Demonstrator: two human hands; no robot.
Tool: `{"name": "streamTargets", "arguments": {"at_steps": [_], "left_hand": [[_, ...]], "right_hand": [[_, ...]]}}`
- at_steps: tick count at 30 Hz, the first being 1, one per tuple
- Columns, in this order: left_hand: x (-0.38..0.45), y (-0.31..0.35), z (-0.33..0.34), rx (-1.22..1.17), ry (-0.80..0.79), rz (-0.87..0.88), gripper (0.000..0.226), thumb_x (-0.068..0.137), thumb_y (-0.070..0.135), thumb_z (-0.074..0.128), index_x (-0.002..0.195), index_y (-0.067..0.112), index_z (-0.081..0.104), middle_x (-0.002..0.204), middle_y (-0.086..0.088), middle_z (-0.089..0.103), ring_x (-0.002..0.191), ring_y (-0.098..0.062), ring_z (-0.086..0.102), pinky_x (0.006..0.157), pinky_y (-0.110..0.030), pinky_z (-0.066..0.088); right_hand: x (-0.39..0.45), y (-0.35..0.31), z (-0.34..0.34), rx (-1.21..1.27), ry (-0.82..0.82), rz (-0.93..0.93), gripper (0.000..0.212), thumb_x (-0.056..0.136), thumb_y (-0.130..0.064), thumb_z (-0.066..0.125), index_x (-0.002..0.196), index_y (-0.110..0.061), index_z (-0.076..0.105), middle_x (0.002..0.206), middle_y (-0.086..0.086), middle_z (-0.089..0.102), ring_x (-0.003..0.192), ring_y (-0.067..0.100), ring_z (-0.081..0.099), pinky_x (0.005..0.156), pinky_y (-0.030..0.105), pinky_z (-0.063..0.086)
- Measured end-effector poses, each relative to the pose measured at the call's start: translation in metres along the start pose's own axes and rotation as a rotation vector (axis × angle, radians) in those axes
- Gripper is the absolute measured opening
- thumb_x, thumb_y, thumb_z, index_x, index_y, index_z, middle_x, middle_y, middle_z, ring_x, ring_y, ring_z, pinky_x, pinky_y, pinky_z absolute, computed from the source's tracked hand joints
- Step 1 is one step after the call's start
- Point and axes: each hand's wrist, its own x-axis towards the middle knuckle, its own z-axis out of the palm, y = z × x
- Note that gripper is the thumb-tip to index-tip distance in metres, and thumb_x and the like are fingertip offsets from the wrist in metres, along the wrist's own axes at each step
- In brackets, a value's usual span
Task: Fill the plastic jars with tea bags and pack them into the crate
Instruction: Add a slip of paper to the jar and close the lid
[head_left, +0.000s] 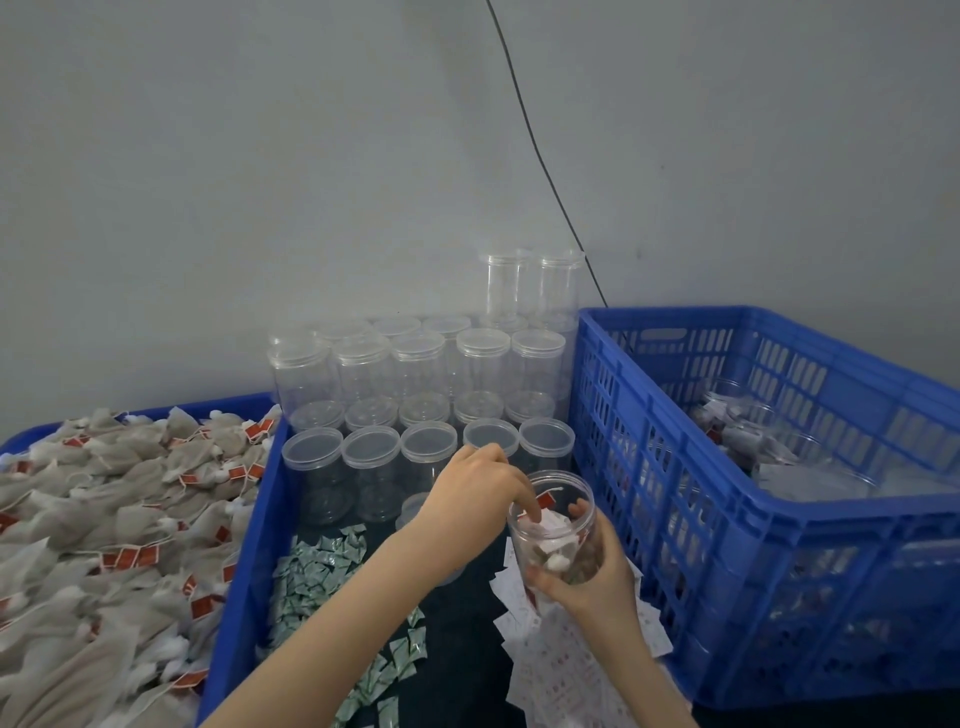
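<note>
Cupping the open jar (555, 525) low around its base, my right hand (597, 577) grips it at five o'clock; my left hand (478, 486) pokes fingers inside among tea bags. Light, thin-walled, probably slippery, so I'd grasp mid-body gently. Crate (779, 467) at three o'clock.

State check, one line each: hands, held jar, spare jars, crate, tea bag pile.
Left hand: fingers dipped into the held jar's mouth.
Right hand: grips the jar from below.
Clear plastic jar in hand: lid off, partly filled with tea bags.
Empty clear lidded jars: upright, stacked in rows.
Blue slatted plastic crate: holds filled jars.
Heap of tea bags with red tags: loose in blue tray.
</note>
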Motion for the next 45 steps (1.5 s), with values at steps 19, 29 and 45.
{"name": "streamTargets", "arguments": {"at_steps": [19, 29, 45], "left_hand": [[-0.021, -0.011, 0.03, -1.223, 0.056, -0.371, 0.101, 0.073, 0.025, 0.08, 0.143, 0.048, 0.011, 0.127, 0.02, 0.054, 0.113, 0.004, 0.056, 0.087, -0.013, 0.047], [-0.034, -0.002, 0.05, -1.03, 0.114, -0.369, 0.116, 0.063, 0.031, 0.085, 0.14, 0.053, 0.0, 0.113, 0.038, 0.055, 0.108, 0.015, 0.053, 0.085, -0.003, 0.039], [-0.03, 0.009, 0.053, -1.206, 0.208, -0.428, 0.109, 0.059, 0.032, 0.084, 0.136, 0.053, 0.01, 0.114, 0.042, 0.053, 0.108, 0.017, 0.052, 0.083, -0.01, 0.046]], "right_hand": [[0.017, -0.045, 0.011, -0.041, -0.239, -0.004, 0.078, 0.055, -0.04, 0.085, 0.124, -0.028, 0.051, 0.111, -0.022, 0.069, 0.102, 0.0, 0.067, 0.077, 0.016, 0.053], [0.043, -0.096, 0.006, -0.449, -0.452, 0.038, 0.059, 0.092, -0.042, 0.061, 0.144, -0.022, 0.041, 0.137, -0.005, 0.049, 0.125, 0.007, 0.049, 0.092, 0.01, 0.041], [0.056, -0.16, 0.03, -1.5, -0.704, -0.301, 0.061, 0.079, -0.052, 0.064, 0.127, -0.019, 0.05, 0.116, 0.001, 0.053, 0.098, 0.021, 0.057, 0.076, 0.035, 0.05]]}}
